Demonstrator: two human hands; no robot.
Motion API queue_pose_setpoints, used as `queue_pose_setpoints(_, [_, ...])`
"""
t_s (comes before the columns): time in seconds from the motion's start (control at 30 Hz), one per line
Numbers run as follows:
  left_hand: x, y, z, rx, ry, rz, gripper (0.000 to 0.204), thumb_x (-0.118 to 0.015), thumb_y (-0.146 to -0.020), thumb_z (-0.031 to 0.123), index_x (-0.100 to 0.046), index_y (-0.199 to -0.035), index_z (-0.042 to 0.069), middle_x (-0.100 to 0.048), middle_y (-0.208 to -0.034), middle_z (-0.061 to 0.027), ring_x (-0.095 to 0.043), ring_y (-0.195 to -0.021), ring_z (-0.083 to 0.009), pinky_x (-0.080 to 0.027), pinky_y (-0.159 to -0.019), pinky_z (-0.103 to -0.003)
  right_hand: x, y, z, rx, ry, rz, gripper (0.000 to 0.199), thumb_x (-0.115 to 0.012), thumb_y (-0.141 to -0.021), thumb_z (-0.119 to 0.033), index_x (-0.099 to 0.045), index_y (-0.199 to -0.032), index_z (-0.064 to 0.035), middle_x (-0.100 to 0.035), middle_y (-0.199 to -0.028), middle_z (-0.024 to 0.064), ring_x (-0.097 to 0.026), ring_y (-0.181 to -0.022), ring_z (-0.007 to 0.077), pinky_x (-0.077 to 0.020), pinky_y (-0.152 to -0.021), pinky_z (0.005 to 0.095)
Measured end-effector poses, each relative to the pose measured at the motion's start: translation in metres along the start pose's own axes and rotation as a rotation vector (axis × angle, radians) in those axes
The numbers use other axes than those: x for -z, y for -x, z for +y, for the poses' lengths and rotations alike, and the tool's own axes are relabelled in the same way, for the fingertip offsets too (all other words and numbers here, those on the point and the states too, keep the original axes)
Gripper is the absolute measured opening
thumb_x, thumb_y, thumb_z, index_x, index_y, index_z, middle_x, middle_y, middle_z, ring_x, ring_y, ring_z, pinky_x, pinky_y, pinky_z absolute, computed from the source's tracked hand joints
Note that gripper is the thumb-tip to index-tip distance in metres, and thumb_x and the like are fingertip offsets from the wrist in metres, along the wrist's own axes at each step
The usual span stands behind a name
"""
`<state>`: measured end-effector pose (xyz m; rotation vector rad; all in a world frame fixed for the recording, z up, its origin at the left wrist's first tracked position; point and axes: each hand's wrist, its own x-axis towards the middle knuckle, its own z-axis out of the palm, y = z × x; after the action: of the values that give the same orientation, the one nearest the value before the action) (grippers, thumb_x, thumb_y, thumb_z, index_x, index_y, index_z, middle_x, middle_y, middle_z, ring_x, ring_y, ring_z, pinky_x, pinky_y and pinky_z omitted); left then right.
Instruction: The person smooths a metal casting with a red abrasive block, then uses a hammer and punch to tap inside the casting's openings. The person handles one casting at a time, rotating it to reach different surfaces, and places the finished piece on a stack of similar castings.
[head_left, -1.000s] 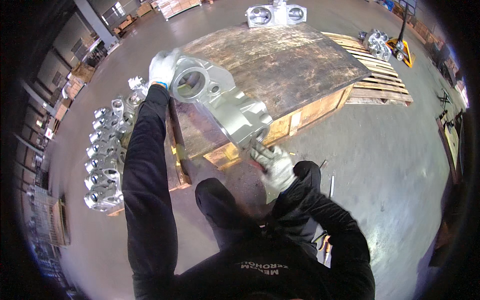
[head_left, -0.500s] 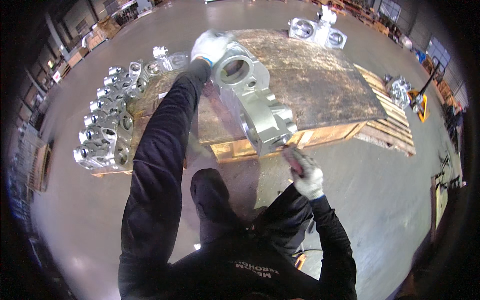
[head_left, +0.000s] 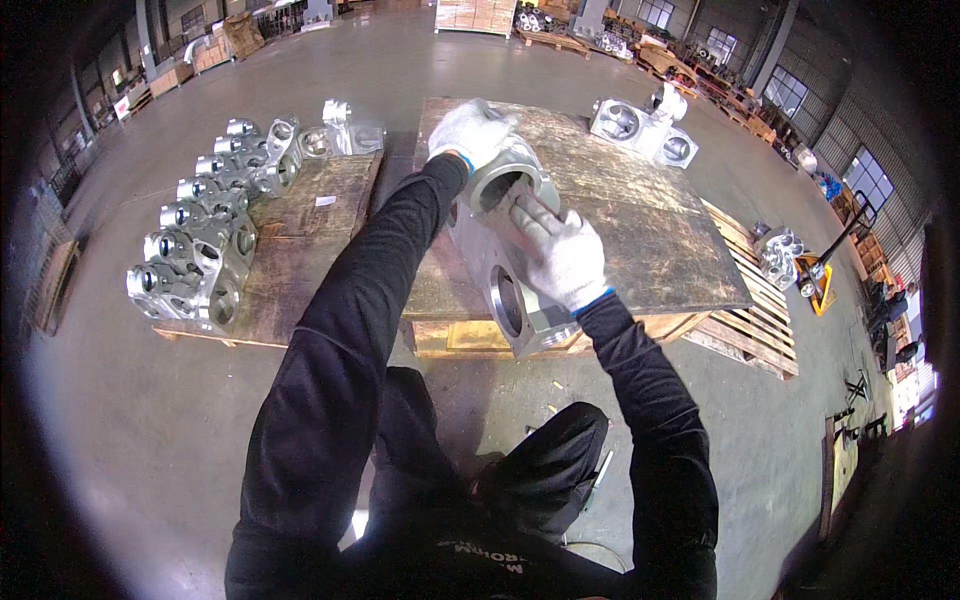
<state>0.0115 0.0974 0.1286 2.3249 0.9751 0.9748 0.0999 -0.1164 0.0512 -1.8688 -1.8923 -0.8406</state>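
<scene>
The big metal block (head_left: 505,260) stands on the wooden surface (head_left: 650,230). The left hand (head_left: 470,132) grips its round top. The right hand (head_left: 565,255) holds a thin tool (head_left: 535,205) there. It looks heavy and hard; hold the rim.

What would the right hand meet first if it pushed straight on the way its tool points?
Most likely the inner wall of the round bore in the metal casting: the right hand aims its thin tool into that opening. Depth inside is unclear.
</scene>
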Motion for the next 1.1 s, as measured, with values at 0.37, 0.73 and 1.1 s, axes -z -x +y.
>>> queue_pose_setpoints(0.37, [0.011,0.015,0.012,0.060,-0.034,-0.038,0.067,-0.058,-0.089,0.063,-0.072,-0.116,0.003,-0.070,-0.117,-0.0238,-0.065,-0.115,-0.0400,-0.051,-0.099,-0.047,-0.009,-0.041,-0.036,-0.227,-0.680,0.079,0.029,-0.063,-0.087,-0.005,-0.070,-0.116,-0.0026,-0.073,-0.101,0.0136,-0.071,-0.084,0.0272,-0.0560,-0.076,0.0355])
queue_pose_setpoints(0.73, [0.005,0.008,0.001,0.064,0.070,-0.029,0.053,-0.064,-0.088,0.055,-0.075,-0.114,0.009,-0.072,-0.115,-0.0199,-0.067,-0.112,-0.0381,-0.052,-0.098,-0.045,0.033,-0.021,0.004,0.341,0.265,-0.073,0.049,-0.067,-0.079,-0.024,-0.068,-0.127,-0.0168,-0.062,-0.140,0.0015,-0.060,-0.109,0.0228,-0.0486,-0.089,0.0376])
queue_pose_setpoints(1.1, [0.003,0.005,0.000,0.046,0.026,-0.036,0.060,-0.063,-0.087,0.058,-0.072,-0.117,0.007,-0.071,-0.117,-0.0212,-0.066,-0.113,-0.0398,-0.051,-0.097,-0.045,-0.001,0.004,0.005,-0.216,-0.600,-0.175,0.053,-0.073,-0.078,-0.025,-0.067,-0.128,-0.0100,-0.072,-0.109,0.0207,-0.071,-0.100,0.0370,-0.0555,-0.090,0.0430])
